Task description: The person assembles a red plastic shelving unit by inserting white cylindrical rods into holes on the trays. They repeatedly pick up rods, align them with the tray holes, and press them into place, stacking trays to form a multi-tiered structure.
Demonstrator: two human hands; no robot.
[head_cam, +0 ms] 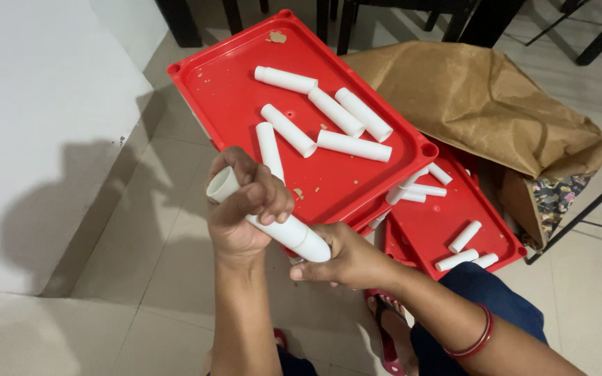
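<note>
My left hand (245,209) is wrapped around a white plastic tube (276,224), whose open end sticks out at the upper left. My right hand (346,257) holds the same tube at its lower right end, fingers under it. Both hands are in front of a red tray (231,90) that carries several loose white tubes (353,145). A second red tray (433,223) lies lower to the right, partly under the first, with several shorter white tubes (464,237) on it.
A crumpled brown paper sack (482,104) lies at the right over a patterned cloth (559,198). White wall (36,125) at the left, tiled floor (148,264) below. Dark furniture legs (182,21) stand at the top. My red-sandalled foot (384,334) is beneath my arms.
</note>
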